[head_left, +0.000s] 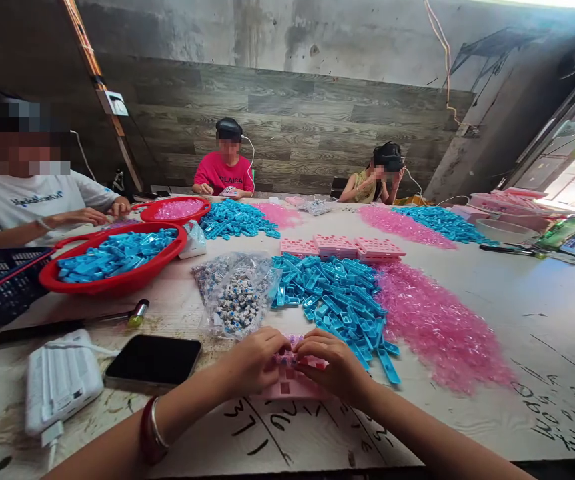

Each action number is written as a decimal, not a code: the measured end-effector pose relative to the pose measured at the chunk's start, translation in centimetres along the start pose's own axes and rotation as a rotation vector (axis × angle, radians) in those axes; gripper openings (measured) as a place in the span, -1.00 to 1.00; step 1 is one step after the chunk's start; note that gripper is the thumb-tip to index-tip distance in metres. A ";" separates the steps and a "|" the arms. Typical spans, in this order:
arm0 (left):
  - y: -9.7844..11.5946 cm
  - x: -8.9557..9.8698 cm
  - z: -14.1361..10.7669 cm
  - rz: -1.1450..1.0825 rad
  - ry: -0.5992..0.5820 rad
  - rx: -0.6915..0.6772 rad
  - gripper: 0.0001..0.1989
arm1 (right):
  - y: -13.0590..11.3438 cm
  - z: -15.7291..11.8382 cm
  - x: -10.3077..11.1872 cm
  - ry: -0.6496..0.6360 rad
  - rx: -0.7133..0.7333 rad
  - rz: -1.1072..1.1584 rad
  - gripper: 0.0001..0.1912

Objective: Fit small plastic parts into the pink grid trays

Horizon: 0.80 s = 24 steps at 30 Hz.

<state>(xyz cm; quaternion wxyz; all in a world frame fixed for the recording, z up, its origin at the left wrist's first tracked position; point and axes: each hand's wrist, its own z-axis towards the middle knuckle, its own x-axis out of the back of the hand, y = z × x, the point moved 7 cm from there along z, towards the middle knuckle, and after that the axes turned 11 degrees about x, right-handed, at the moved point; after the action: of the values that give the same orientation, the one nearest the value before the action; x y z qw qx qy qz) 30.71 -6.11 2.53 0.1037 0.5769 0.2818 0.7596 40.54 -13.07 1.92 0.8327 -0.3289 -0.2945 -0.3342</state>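
Both hands meet over a pink block with square holes (295, 389) near the table's front edge. My left hand (262, 357) has its fingers bent and pressed together at the block's upper left, on small parts too tiny to make out. My right hand (332, 360) curls in from the right, its fingertips closed on the block's top; what they pinch is hidden. Just beyond lie a clear bag of small grey-and-blue parts (240, 300), a heap of blue plastic pieces (340, 300) and a spread of clear pink pieces (442, 327).
A black phone (153, 360) and a white power bank (62, 380) lie at the left. Behind them stand a red basin (112, 287) of blue pieces and a dark basket (7, 300). Pink blocks (335, 245) are stacked mid-table. Three people sit around the table.
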 end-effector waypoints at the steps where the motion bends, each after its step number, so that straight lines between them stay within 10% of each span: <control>1: 0.0 0.0 0.0 0.003 0.003 0.000 -0.73 | -0.1 0.0 0.1 0.000 0.022 -0.009 -0.96; 24: 0.0 -0.8 -0.1 0.109 0.191 -0.021 -0.93 | -1.3 0.7 0.4 -0.019 0.149 -0.020 -0.89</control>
<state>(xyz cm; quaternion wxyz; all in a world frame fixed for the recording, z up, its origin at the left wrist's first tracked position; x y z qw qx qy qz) 30.87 -6.58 1.84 0.0411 0.5153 0.2505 0.8185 39.61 -13.45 3.10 0.8485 -0.2663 -0.3299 -0.3166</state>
